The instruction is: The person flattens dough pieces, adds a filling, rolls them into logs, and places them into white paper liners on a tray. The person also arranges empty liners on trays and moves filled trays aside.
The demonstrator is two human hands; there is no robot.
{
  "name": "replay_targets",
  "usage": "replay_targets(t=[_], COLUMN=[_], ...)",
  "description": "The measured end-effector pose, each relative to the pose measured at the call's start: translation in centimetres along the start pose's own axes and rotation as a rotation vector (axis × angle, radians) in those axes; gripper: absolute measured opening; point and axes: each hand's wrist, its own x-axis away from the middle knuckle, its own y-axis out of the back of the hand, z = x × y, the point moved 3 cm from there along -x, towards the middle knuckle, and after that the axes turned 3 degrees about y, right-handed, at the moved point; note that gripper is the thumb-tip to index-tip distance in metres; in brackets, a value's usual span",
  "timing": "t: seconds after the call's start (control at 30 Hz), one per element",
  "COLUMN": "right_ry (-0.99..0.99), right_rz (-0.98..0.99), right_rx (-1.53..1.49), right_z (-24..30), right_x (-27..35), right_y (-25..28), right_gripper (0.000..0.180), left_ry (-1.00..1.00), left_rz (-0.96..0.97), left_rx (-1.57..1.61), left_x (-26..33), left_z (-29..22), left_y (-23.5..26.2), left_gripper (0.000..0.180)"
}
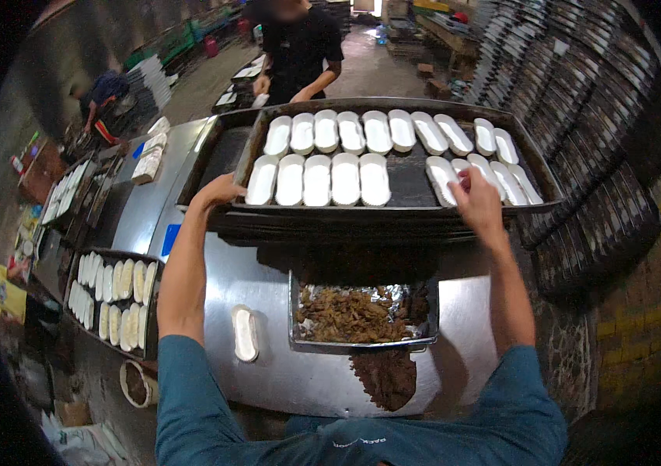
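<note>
A dark metal baking tray (408,177) sits raised across the far side of the table, holding two rows of long white paper baking cups (315,180). My left hand (223,190) grips the tray's near left corner. Over the right part of the near row, my right hand (476,196) has its fingers closed at the edge of a paper cup (442,180); its fingertips are partly hidden. A gap in the near row shows bare tray. One single paper cup (245,334) lies on the metal table, nearer to me.
A rectangular pan (361,314) of brown, crumbly filling stands before me, beside a brown cloth (386,379). Left is another tray (113,303) of filled cups. Stacked dark trays (594,155) rise at right. A person in black (299,54) works across the table.
</note>
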Motion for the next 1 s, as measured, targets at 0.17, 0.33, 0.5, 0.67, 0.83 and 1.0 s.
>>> replay_targets(t=[0.17, 0.33, 0.5, 0.67, 0.83, 1.0], right_ry=[-0.644, -1.008, -0.949, -0.985, -0.873, -0.810], right_rz=[0.386, 0.047, -0.047, -0.100, 0.163, 0.209], right_rx=[-0.949, -1.442, -1.719, -1.537, -1.664, -1.571], right_z=[2.3, -1.7, -4.2, -3.1, 2.9, 14.1], right_x=[8.9, 9.3, 6.9, 7.4, 10.6, 16.2], right_y=[-1.9, -4.2, -4.0, -1.9, 0.1, 4.9], right_gripper=[0.036, 0.089, 0.075, 0.050, 0.032, 0.039], left_ry=[0.092, 0.137, 0.146, 0.099, 0.186, 0.067], left_rz=[-0.001, -0.045, -0.137, -0.268, -0.290, -0.293], left_rx=[0.354, 0.563, 0.676, 0.748, 0.715, 0.682], left_x=[1.5, 5.7, 11.3, 18.4, 27.5, 40.3], left_z=[-2.7, -7.0, -9.1, -8.4, -3.9, 1.6], left_y=[0.9, 2.5, 0.5, -0.9, 1.0, 7.3], left_gripper=[0.061, 0.060, 0.054, 0.046, 0.054, 0.048])
